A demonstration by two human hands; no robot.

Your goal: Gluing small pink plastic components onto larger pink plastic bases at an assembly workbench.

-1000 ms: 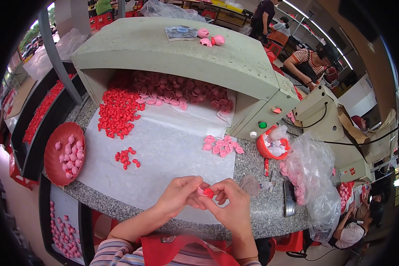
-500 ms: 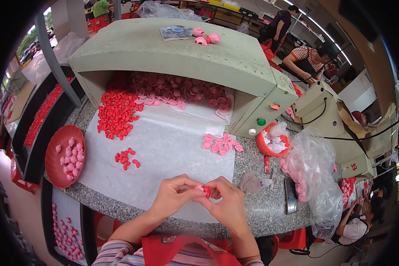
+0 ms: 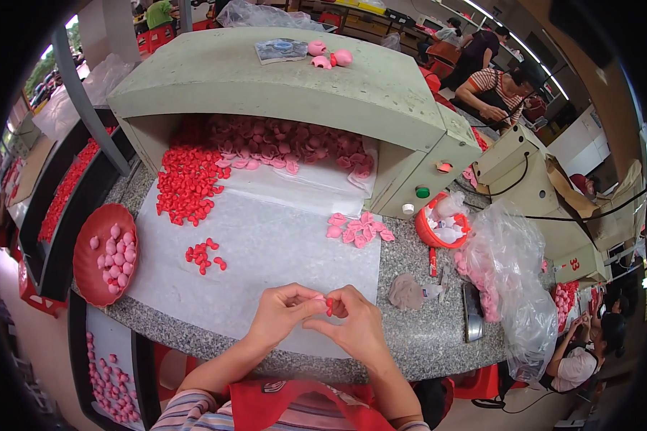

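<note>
My left hand (image 3: 284,310) pinches a small pink piece, mostly hidden by the fingers. Against it, my right hand (image 3: 357,323) grips a small glossy red piece (image 3: 329,304) between thumb and fingers. Both hands meet above the near edge of a white sheet (image 3: 266,251) on the speckled stone table. A small group of loose red pieces (image 3: 204,257) lies on the sheet beyond my left hand. Farther right on it rests a cluster of pink shell-like pieces (image 3: 359,229).
A pale green metal housing (image 3: 266,82) covers heaped red pieces (image 3: 188,187) and pink pieces (image 3: 280,147). At left stands a red dish (image 3: 86,276) of pink balls. Right of the sheet are an orange basket (image 3: 423,231), a phone (image 3: 472,314) and a clear plastic bag (image 3: 514,287). Other people sit beyond.
My fingers have shifted around the two small pieces. The right fingers have drawn closer over the red piece, and less of the pink one shows.
</note>
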